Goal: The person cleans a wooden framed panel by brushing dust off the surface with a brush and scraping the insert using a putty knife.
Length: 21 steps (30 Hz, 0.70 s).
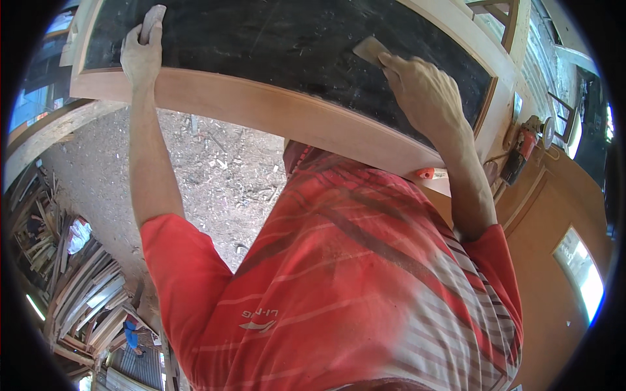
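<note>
A wooden-framed panel lies across the far side in front of me, with a pale wood frame [248, 98] around a dark, glossy, smudged panel [280, 49]. Over its left end, my left hand [140, 62] is closed on a small pinkish-grey folded pad [153, 23], whose exact kind I cannot make out. My right hand [430, 91] grips a flat, thin, tan-grey scraper [370, 50] above the dark panel, with the blade pointing left; its handle, if any, is hidden in the fingers. By my right forearm, a red-and-white object [432, 173] rests on the frame's near edge.
An angle grinder [523, 146] with a red body sits at the right, past the frame's end. Below it stands a large brown wooden board [548, 215] with a bright opening. Stacked wood offcuts [98, 293] fill the left, beside a debris-strewn dirt floor [215, 169].
</note>
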Each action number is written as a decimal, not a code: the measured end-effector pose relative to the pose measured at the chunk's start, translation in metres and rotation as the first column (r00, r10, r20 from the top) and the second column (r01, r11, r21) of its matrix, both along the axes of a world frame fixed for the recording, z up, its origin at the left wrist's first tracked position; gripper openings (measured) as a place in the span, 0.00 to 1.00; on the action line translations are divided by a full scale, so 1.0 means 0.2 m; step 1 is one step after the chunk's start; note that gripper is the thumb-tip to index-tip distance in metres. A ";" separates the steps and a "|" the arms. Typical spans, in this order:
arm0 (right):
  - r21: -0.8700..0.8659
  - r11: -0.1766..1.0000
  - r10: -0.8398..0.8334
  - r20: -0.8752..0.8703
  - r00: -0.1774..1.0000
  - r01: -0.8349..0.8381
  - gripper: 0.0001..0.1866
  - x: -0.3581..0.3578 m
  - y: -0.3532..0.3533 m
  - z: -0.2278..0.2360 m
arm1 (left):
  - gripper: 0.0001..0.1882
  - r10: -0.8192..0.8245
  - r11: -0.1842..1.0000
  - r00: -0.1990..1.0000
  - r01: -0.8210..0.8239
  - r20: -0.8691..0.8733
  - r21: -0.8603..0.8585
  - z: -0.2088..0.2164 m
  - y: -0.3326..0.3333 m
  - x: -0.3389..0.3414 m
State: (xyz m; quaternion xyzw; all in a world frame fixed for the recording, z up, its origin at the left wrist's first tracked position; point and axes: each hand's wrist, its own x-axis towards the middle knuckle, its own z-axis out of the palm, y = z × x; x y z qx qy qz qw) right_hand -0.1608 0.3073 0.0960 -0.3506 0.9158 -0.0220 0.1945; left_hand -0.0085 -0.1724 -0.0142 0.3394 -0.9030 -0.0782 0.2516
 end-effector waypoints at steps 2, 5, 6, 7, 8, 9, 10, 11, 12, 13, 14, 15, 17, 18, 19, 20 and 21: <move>-0.024 1.000 -0.003 0.005 1.000 0.003 0.17 0.00 0.03 0.00 | 0.32 0.041 0.995 0.999 -0.042 0.010 0.094 0.00 0.05 0.00; -0.098 0.994 0.042 -0.042 0.998 -0.046 0.15 -0.04 0.03 -0.04 | 0.32 0.028 0.999 0.999 -0.030 0.036 0.044 0.02 0.02 -0.02; -0.146 0.984 0.089 -0.096 0.991 -0.103 0.13 -0.05 0.04 -0.06 | 0.32 0.025 0.999 0.999 -0.027 0.036 0.046 0.01 0.05 -0.01; -0.152 0.983 0.091 -0.098 0.991 -0.105 0.13 -0.05 0.04 -0.06 | 0.32 0.044 0.996 0.999 -0.046 0.030 0.071 0.01 0.07 0.00; -0.127 0.988 0.075 -0.079 0.994 -0.085 0.13 -0.03 0.07 -0.04 | 0.32 0.063 0.993 0.998 -0.065 0.024 0.098 0.01 0.07 0.00; -0.102 0.993 0.059 -0.060 0.996 -0.065 0.13 -0.03 0.08 -0.04 | 0.32 0.066 0.993 0.998 -0.067 0.023 0.094 0.02 0.05 -0.01; -0.098 0.993 0.063 -0.059 0.996 -0.069 0.13 -0.03 0.07 -0.03 | 0.33 0.050 0.995 0.998 -0.053 0.034 0.085 0.04 0.05 -0.02; -0.105 0.991 0.079 -0.078 0.994 -0.087 0.13 -0.04 0.06 -0.02 | 0.33 0.035 0.996 0.998 -0.038 0.046 0.077 0.04 0.06 -0.02; -0.111 0.988 0.094 -0.098 0.991 -0.105 0.13 -0.05 0.05 -0.01 | 0.33 0.038 0.996 0.998 -0.042 0.048 0.082 0.02 0.06 0.00; -0.112 0.988 0.095 -0.098 0.991 -0.106 0.13 -0.05 0.05 -0.01 | 0.34 0.050 0.997 0.997 -0.053 0.054 0.056 0.02 0.04 0.01; -0.090 0.990 0.103 -0.084 0.991 -0.110 0.13 -0.06 0.05 0.00 | 0.34 0.061 0.998 0.996 -0.063 0.060 0.031 0.01 0.03 0.01; -0.069 0.991 0.111 -0.069 0.991 -0.115 0.13 -0.06 0.04 0.00 | 0.34 0.063 0.997 0.996 -0.065 0.059 0.030 0.00 0.01 0.00; -0.093 0.990 0.101 -0.091 0.991 -0.109 0.14 -0.06 0.06 -0.03 | 0.34 0.071 0.995 0.996 -0.074 0.059 0.065 -0.01 0.03 0.00; -0.121 0.988 0.086 -0.113 0.990 -0.100 0.14 -0.06 0.07 -0.04 | 0.34 0.074 0.995 0.996 -0.078 0.059 0.068 -0.01 0.03 0.00; -0.119 0.988 0.089 -0.113 0.990 -0.102 0.14 -0.06 0.06 -0.04 | 0.34 0.055 0.996 0.998 -0.058 0.041 0.063 0.01 0.02 -0.01; -0.099 0.987 0.115 -0.115 0.987 -0.127 0.14 -0.06 0.06 -0.04 | 0.33 0.036 0.998 0.999 -0.037 0.022 0.057 0.02 0.02 -0.01; -0.079 0.985 0.140 -0.117 0.983 -0.150 0.14 -0.06 0.05 -0.04 | 0.33 0.036 0.998 0.999 -0.038 0.022 0.058 0.01 0.04 -0.02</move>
